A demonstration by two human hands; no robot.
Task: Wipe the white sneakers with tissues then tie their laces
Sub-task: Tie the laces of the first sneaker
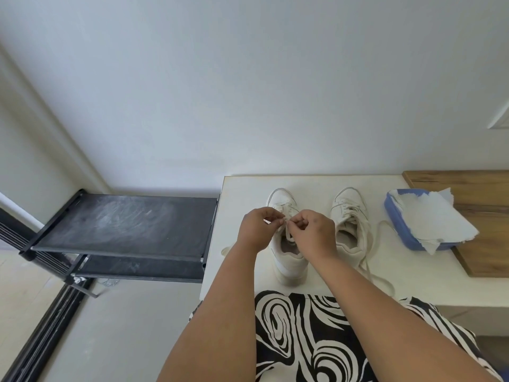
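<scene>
Two white sneakers stand side by side on a white table (pixel 429 274), toes pointing away from me. My left hand (pixel 257 230) and my right hand (pixel 314 234) hover over the left sneaker (pixel 289 264), each pinching a strand of its lace (pixel 286 221) above the tongue. The hands hide most of that shoe's lacing. The right sneaker (pixel 351 227) stands untouched, its untied laces (pixel 371 271) trailing loose across the table toward me. A blue tissue pack (pixel 399 224) with white tissues (pixel 432 219) spilling out lies to the right of the shoes.
A wooden board (pixel 484 244) lies under the tissue pack at the table's right end. A black metal shoe rack (pixel 124 224) stands left of the table on the floor. A white wall runs behind. My black-and-white patterned garment (pixel 303 340) fills the lower middle.
</scene>
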